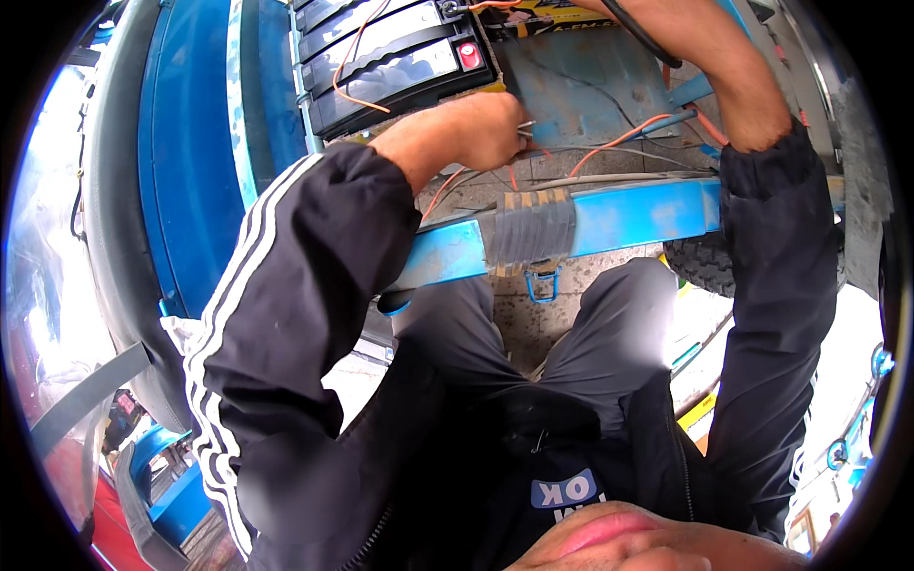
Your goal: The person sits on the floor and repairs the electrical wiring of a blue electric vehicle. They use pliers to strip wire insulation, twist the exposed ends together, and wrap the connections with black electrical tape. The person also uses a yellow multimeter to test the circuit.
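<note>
My left hand (490,130) is closed in a fist just in front of a black battery (405,76). A small metal end (526,125) sticks out of its curled fingers; the rest of the piece is hidden. My right hand (657,17) is at the top edge of the head view, close to a thick black cable (640,36); its fingers are cut off or hidden. Orange wires (609,145) run loosely between my two arms. One thin orange wire (345,71) lies over the battery's top, beside a red terminal cover (468,54).
A blue frame bar (647,217) with dark tape (535,228) wrapped round it crosses in front of my knees. Blue body panels (195,143) stand at left. A tyre (700,266) shows under the bar at right. Paved floor (533,328) lies below.
</note>
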A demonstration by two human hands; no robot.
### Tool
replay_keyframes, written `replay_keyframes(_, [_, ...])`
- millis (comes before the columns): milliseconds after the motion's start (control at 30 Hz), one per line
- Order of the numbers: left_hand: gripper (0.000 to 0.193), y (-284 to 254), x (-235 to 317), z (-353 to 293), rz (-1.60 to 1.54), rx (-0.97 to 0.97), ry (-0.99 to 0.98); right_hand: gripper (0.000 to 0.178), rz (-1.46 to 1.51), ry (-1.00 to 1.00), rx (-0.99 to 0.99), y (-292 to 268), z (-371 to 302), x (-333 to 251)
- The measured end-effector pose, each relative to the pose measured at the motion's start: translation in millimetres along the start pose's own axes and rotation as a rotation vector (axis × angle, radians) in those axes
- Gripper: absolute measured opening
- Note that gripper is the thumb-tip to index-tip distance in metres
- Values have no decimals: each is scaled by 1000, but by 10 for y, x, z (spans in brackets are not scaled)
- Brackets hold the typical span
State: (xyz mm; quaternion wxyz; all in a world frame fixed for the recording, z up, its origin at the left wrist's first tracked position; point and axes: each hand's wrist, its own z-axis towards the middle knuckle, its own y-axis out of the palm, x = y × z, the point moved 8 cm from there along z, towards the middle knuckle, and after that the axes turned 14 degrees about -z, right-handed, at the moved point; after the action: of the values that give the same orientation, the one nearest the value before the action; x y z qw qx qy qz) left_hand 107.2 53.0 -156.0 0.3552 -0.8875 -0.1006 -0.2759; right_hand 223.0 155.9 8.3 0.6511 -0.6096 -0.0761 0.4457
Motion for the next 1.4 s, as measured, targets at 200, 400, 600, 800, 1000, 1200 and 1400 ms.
replay_keyframes(200, [21,-475,192,-660,-274,143,61,33,54,23,-18,44,-91,55])
replay_keyframes(400, [15,-567,260,-1128,-199,307,115,36,47,-75,-36,87,-79,-55])
replay_keyframes(600, [9,-610,-233,-1468,-946,402,262,33,5,-114,-91,102,-77,-206])
replay_keyframes(800, [14,-541,-505,-1864,-1000,717,164,29,50,-87,-121,306,-15,-126])
replay_keyframes(1000, [18,-417,-757,-2060,-1015,776,113,30,-161,-346,-20,204,-102,-779])
replay_keyframes(1200, [25,-421,-887,-2095,-1289,765,317,31,-291,-583,-10,555,-202,-1511])
replay_keyframes(1400, [26,-385,-919,-2049,-1314,714,334,34,-354,-618,44,721,-222,-1459])
